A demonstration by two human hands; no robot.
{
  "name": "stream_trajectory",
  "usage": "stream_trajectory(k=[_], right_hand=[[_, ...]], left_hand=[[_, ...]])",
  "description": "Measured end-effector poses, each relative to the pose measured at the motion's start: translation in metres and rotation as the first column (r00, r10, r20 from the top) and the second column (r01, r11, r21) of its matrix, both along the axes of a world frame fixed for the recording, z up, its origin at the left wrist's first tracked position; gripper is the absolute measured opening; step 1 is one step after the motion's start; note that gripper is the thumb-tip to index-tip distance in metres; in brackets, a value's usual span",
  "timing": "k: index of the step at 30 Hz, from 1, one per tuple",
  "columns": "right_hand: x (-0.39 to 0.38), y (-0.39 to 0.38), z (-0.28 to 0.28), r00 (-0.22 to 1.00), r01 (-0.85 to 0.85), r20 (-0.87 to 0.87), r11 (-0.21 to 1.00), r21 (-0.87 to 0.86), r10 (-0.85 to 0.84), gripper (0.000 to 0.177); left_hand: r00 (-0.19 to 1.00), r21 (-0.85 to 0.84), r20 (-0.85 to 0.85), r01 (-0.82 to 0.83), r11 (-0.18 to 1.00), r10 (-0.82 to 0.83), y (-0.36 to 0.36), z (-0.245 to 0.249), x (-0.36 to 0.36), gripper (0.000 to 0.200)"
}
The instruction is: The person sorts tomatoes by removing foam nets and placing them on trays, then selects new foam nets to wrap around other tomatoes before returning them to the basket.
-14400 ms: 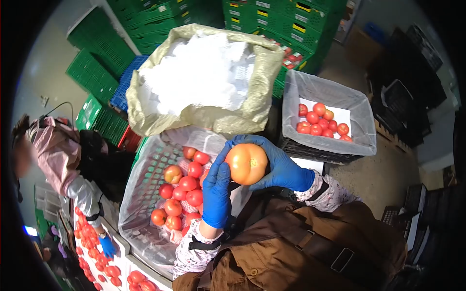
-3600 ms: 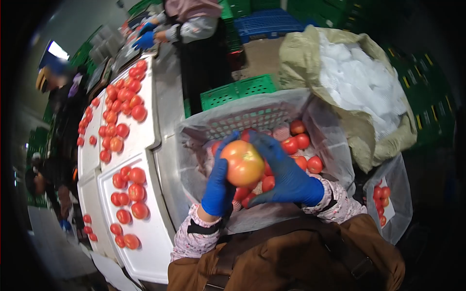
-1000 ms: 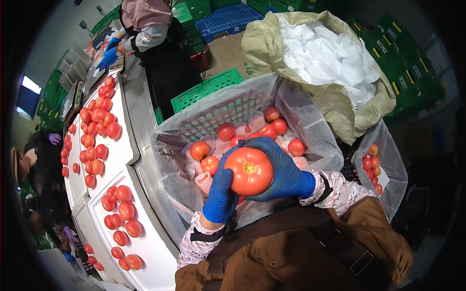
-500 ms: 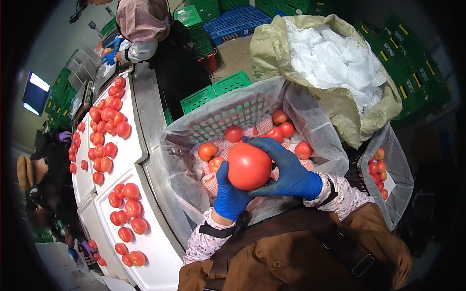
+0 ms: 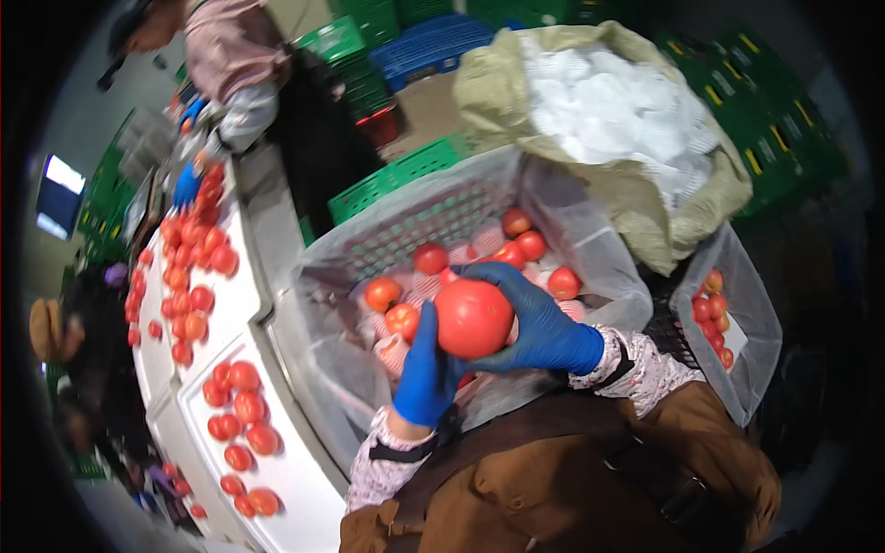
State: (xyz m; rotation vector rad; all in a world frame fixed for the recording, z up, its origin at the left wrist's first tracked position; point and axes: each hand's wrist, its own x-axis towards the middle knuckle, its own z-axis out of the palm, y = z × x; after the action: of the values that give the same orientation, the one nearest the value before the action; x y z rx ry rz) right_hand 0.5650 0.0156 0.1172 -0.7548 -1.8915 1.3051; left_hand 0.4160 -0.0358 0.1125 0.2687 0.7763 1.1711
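A large red tomato is held between my two blue-gloved hands, above a lined crate. My left hand presses against its left and lower side. From the right, my right hand curls around the tomato, fingers over its top and thumb below. Beneath my hands, inside the crate, lie several tomatoes, some of them in pink foam nets. My hands hide part of the crate's contents.
White trays with loose tomatoes line the left. Behind them a co-worker reaches a blue-gloved hand to the tomatoes. A sack of white foam nets stands at the back right; a second lined crate with tomatoes is at the right.
The view has shifted a little. Both my hands still hold the tomato, my left fingers now stretched more upright along it. The co-worker's hand has moved to the tomatoes on the far tray.
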Motion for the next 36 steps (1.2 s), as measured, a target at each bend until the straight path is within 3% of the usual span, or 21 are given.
stream_trajectory(k=[2,4,5,7,10,11,13,15,16,18,19,20,22,23,24,25,27,29,31,32,36], right_hand=[[0.030,0.000,-0.004,0.998,0.067,0.000,0.998,-0.007,-0.068,0.078],[0.072,-0.008,-0.019,0.933,0.263,-0.197,0.946,-0.192,-0.299,0.076],[0.102,-0.010,-0.030,0.864,0.458,-0.177,0.881,-0.114,-0.472,0.074],[0.168,-0.019,-0.060,0.478,0.743,-0.343,0.581,-0.333,-0.809,0.063],[0.275,-0.037,-0.074,-0.207,0.821,-0.376,0.049,-0.569,-0.903,0.046],[0.311,-0.049,-0.069,-0.248,0.751,-0.348,0.048,-0.659,-0.904,0.040],[0.368,-0.079,-0.084,-0.379,0.814,-0.071,-0.295,-0.501,-0.923,0.039],[0.425,-0.091,-0.108,-0.492,0.780,-0.115,-0.378,-0.499,-0.863,0.041],[0.453,-0.077,-0.133,-0.541,0.730,-0.222,-0.322,-0.603,-0.811,0.042],[0.402,-0.056,-0.091,-0.176,0.825,-0.371,0.069,-0.561,-0.912,0.039],[0.356,-0.046,-0.053,0.121,0.874,-0.302,0.245,-0.418,-0.946,0.037],[0.306,-0.029,-0.019,0.292,0.865,-0.262,0.371,-0.337,-0.920,0.032],[0.236,-0.002,0.013,0.682,0.714,-0.057,0.680,-0.167,-0.729,0.024],[0.206,0.006,0.029,0.837,0.534,0.053,0.792,-0.295,-0.545,0.023],[0.174,0.018,0.028,0.899,0.407,-0.007,0.841,-0.356,-0.438,0.020],[0.151,0.033,0.031,0.952,0.282,0.181,0.936,-0.209,-0.246,0.018],[0.105,0.075,0.000,0.882,-0.027,0.470,0.999,0.026,0.012,0.023],[0.061,0.099,-0.045,0.775,-0.099,0.625,0.959,0.265,-0.093,0.023],[0.028,0.123,-0.097,0.537,-0.184,0.844,0.973,0.137,-0.018,0.026],[0.021,0.131,-0.131,0.492,-0.256,0.865,0.966,0.035,0.099,0.043],[-0.004,0.109,-0.161,0.483,-0.229,0.873,0.952,0.203,-0.070,0.047]], left_hand=[[0.951,0.036,-0.223,0.227,0.973,-0.213,-0.002,0.006,0.001,0.057],[0.827,0.097,-0.527,0.286,0.953,-0.194,-0.001,0.016,0.003,0.050],[0.842,0.135,-0.523,0.234,0.963,-0.132,0.001,0.011,0.001,0.045],[0.840,0.146,-0.527,0.235,0.961,-0.126,0.008,0.003,-0.005,0.039],[0.926,0.110,-0.322,0.242,0.964,-0.196,0.016,0.005,0.001,0.044],[0.922,0.118,-0.325,0.259,0.959,-0.209,0.018,0.003,0.002,0.044],[0.902,0.095,-0.326,0.329,0.940,-0.283,0.019,-0.005,0.002,0.049],[0.879,0.107,-0.390,0.338,0.935,-0.274,0.021,-0.007,0.012,0.046],[0.856,0.113,-0.449,0.338,0.934,-0.255,0.022,-0.007,0.017,0.043],[0.874,0.117,-0.432,0.300,0.947,-0.224,0.018,0.000,0.027,0.039],[0.879,0.115,-0.436,0.266,0.957,-0.192,0.017,0.000,0.027,0.040],[0.875,0.125,-0.446,0.266,0.956,-0.186,0.016,0.003,0.026,0.042],[0.878,0.133,-0.451,0.243,0.961,-0.159,0.015,0.005,0.022,0.042],[0.888,0.135,-0.440,0.213,0.968,-0.134,0.013,0.008,0.020,0.042],[0.897,0.141,-0.426,0.191,0.971,-0.115,0.011,0.009,0.018,0.042],[0.903,0.141,-0.420,0.160,0.977,-0.087,0.009,0.009,0.014,0.041],[0.908,0.146,-0.418,0.099,0.984,-0.029,0.003,0.010,0.006,0.041],[0.915,0.155,-0.403,0.031,0.987,0.035,-0.004,0.008,-0.004,0.042],[0.916,0.169,-0.394,-0.013,0.986,0.080,-0.012,0.005,-0.016,0.042],[0.915,0.173,-0.389,-0.036,0.984,0.102,-0.015,0.003,-0.023,0.043],[0.896,0.159,-0.406,-0.122,0.980,0.178,-0.024,-0.007,-0.051,0.042]])
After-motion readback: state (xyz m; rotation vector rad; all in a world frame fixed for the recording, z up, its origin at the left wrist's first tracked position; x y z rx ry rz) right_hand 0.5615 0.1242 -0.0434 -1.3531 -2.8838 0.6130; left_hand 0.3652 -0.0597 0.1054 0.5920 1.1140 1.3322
